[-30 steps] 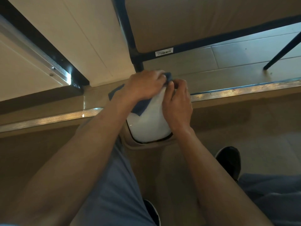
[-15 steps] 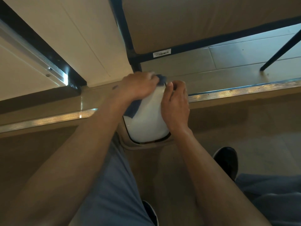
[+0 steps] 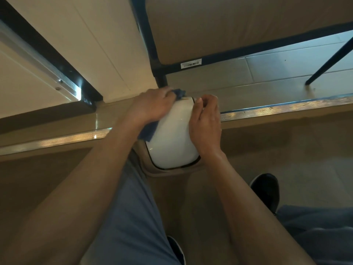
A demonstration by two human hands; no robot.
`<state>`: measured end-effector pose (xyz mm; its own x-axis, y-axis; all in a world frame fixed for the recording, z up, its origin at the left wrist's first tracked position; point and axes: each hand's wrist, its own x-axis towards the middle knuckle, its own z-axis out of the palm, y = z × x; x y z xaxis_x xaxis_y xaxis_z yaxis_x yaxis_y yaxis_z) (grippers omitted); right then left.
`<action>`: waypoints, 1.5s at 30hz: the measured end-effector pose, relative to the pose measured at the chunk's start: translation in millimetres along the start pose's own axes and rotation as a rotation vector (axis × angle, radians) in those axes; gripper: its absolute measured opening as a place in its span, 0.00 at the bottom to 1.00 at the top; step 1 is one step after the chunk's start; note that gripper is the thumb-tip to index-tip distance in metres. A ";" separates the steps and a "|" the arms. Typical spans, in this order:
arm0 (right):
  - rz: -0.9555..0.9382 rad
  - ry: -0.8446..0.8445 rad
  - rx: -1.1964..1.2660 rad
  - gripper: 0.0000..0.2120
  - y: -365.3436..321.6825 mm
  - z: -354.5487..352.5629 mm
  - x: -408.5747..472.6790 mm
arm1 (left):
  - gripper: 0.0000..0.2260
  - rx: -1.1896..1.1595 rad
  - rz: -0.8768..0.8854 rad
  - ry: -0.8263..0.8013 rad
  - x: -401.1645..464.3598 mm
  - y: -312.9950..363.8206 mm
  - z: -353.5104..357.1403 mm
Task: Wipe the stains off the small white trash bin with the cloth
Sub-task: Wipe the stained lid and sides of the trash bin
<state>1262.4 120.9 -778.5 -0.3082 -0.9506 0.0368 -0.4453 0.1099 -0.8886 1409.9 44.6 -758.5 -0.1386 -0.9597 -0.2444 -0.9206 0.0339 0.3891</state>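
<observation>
Head view, left hand [image 3: 150, 106] clenched on blue cloth [image 3: 148, 131] — bin [image 3: 172, 138] left edge, right hand [image 3: 205, 123] gripping its right edge

head view | looks steeply down | close above floor [image 3: 267, 142]

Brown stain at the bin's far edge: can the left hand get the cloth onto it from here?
Probably yes. The left hand presses the blue cloth on the white bin right beside the brownish mark; the right hand holds the other side, not covering it.

Cloth [image 3: 148, 131] mostly under left hand [image 3: 152, 106]
</observation>
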 end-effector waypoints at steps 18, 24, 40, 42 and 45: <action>0.003 -0.038 0.063 0.11 1.0 -3.7 -0.5 | 0.22 0.101 0.150 0.040 -5.5 25.0 9.2; -0.011 -0.067 0.073 0.11 0.7 -1.7 -0.6 | 0.22 -0.038 0.348 0.101 -39.6 -15.9 0.7; -0.038 -0.074 0.087 0.14 0.3 0.7 -1.9 | 0.20 0.034 0.255 0.265 -56.4 4.6 9.8; -0.034 -0.085 0.078 0.14 0.4 1.6 -1.7 | 0.20 0.016 0.173 0.330 -64.5 -16.9 6.9; -0.034 -0.075 0.061 0.15 0.8 1.9 -1.9 | 0.17 -0.123 -0.047 0.334 -59.0 -23.8 8.1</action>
<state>1264.3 122.3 -780.1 -0.2290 -0.9728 0.0351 -0.4015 0.0615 -0.9138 1437.0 102.7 -760.5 0.0488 -0.9983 0.0310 -0.8695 -0.0272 0.4933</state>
